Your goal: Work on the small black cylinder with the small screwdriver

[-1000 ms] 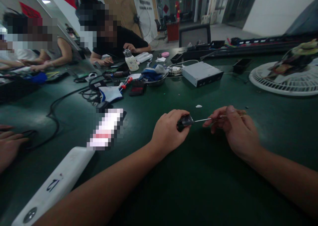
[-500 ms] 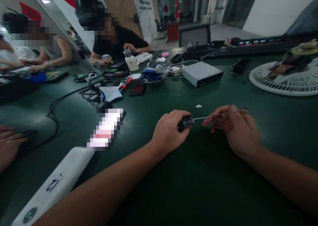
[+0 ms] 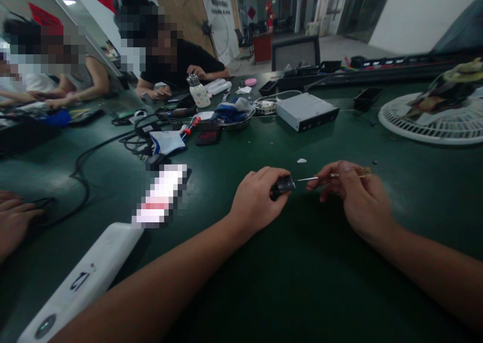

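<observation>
My left hand point(image 3: 258, 197) is closed around a small black part point(image 3: 286, 183), whose kind I cannot make out; its glossy end faces right between my fingers and thumb. A thin screwdriver point(image 3: 309, 178) with a metal shaft and a yellowish, see-through handle lies in my right hand point(image 3: 360, 202), thumb and fingers closed on it. Its tip points left at the black part's end; whether the two touch I cannot tell. Behind my hands, a small white scrap point(image 3: 301, 160) rests on the dark green table point(image 3: 294, 292).
A silver disc drive point(image 3: 307, 110) and a white fan grille point(image 3: 426, 126) lie farther back. To the left are a lit phone point(image 3: 162, 194), a long white device point(image 3: 86, 277) and black cables point(image 3: 81, 167). Another person's hand point(image 3: 15, 220) rests at the left edge; co-workers sit beyond.
My right hand has shifted slightly and its fingers have moved along the screwdriver, so more of the handle shows. The shaft lies flatter. My left hand stays in place.
</observation>
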`<action>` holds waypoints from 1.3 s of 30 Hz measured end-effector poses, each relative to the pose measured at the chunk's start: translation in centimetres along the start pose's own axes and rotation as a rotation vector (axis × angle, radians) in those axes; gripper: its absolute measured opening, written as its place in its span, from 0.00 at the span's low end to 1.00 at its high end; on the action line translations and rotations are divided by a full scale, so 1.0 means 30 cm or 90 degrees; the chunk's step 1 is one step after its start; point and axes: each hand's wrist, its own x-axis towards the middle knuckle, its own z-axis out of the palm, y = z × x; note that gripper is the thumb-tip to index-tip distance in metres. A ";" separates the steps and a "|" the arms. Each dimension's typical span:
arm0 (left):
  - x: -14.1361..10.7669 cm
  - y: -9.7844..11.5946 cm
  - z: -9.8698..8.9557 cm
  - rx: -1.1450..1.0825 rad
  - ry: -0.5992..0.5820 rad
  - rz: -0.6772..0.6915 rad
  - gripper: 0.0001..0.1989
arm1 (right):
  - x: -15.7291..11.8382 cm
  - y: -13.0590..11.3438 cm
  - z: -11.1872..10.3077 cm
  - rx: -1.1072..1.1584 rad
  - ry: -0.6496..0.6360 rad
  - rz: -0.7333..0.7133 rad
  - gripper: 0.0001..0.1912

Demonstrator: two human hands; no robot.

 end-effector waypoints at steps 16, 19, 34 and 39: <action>0.001 0.006 -0.002 -0.005 -0.007 0.023 0.14 | -0.009 -0.004 -0.001 0.066 -0.016 -0.016 0.21; 0.003 0.006 -0.003 0.002 -0.008 0.041 0.14 | -0.014 -0.002 0.001 0.050 0.008 -0.028 0.20; 0.001 0.007 -0.003 0.013 -0.018 0.047 0.14 | -0.011 -0.010 0.005 0.036 -0.034 -0.008 0.19; 0.001 0.007 -0.001 0.022 -0.007 0.053 0.14 | -0.007 -0.004 0.008 0.024 0.000 -0.025 0.17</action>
